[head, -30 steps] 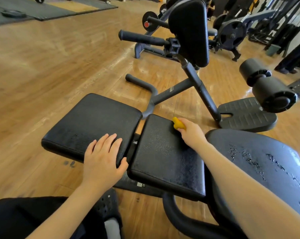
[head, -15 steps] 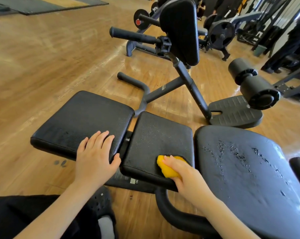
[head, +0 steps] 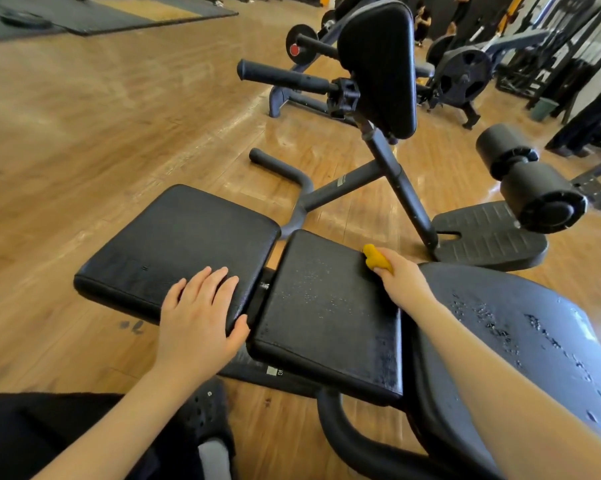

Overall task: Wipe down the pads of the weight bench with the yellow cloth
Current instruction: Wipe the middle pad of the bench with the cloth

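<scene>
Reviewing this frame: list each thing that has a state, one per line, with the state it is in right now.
left hand: flat, fingers straight, resting on the left pad
right hand: gripping the yellow cloth
yellow cloth: bunched up, at the far right corner of the middle pad
left pad: shows no droplets
middle pad: speckled with small droplets
right pad: wet, larger beads of liquid

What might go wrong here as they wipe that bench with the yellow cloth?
The yellow cloth is bunched small in the right hand at the far corner of the middle pad, so strokes may miss patches; droplets show on that pad. The big right pad looks beaded with liquid, so the forearm above it may get wet. The left hand rests flat on the left pad, perhaps leaving fresh marks.
</scene>
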### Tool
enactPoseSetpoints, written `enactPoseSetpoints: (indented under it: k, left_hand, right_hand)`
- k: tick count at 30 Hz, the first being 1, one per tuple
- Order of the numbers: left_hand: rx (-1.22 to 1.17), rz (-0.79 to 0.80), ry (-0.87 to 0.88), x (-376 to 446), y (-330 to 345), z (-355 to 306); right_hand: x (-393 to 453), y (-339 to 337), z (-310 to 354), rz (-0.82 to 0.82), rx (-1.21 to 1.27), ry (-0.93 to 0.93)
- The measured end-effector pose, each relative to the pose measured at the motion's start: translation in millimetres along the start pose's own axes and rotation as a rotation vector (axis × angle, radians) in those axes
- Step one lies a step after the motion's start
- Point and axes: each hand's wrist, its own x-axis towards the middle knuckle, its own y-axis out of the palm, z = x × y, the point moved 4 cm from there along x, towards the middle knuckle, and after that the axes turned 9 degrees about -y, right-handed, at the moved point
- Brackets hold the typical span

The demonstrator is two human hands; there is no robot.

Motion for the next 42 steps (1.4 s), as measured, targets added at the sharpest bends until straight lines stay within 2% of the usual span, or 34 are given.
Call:
enactPoseSetpoints:
  k: [2, 6, 12, 15, 18, 21, 23, 25, 28, 32, 37, 42]
  left_hand:
    - [-0.013, -0.014, -0.006, 2.0, -1.0, 0.5]
    - [-0.031, -0.045, -0.023, 3.5, -3.9, 1.7]
    - [-0.043, -0.055, -0.015, 2.7, -2.4, -0.5]
    - [-0.044, -0.049, -0.010, 0.1, -0.1, -1.7]
    - [-0.051, -0.038, -0.010, -1.3, -0.4, -3.7]
    - [-0.053, -0.044, -0.004, -0.1, -2.3, -4.5]
    - [-0.038, -0.039, 0.005, 0.3, -1.2, -3.7]
    - [-0.027, -0.039, 0.012, 1.2, -0.4, -1.9]
    - [-0.025, -0.039, 0.015, 0.4, -1.1, -1.0]
    - [-0.043, -0.071, 0.008, 2.8, -5.2, -1.2]
    - [-0.059, -0.055, 0.017, 0.1, -3.4, 0.7]
    - [-0.089, -0.040, 0.008, -0.2, -0.6, -3.8]
  right_hand:
    - [-3.0, 4.6, -1.5, -0.032, 0.005, 0.002]
    - [-18.8, 8.6, 8.9, 0.088, -0.096, 0.029]
    - [-105.1, 29.4, 17.6, 0.063, -0.122, -0.023]
    - [-146.6, 37.4, 30.0, 0.055, -0.095, -0.144]
    - [-165.1, 34.0, 38.7, 0.077, 0.056, -0.209]
    - [-146.3, 10.0, 43.6, -0.037, 0.299, -0.143]
    - [-111.8, -4.7, 42.0, -0.148, 0.272, -0.117]
    - [-67.0, -10.8, 34.9, -0.175, 0.189, -0.103]
    - [-15.0, -0.8, 9.4, -0.100, 0.059, -0.013]
    - [-6.6, 14.3, -4.0, -0.083, -0.033, 0.052]
    - [-80.2, 26.9, 12.4, 0.030, -0.109, -0.011]
    - [-153.7, 32.5, 36.4, 0.119, -0.107, -0.187]
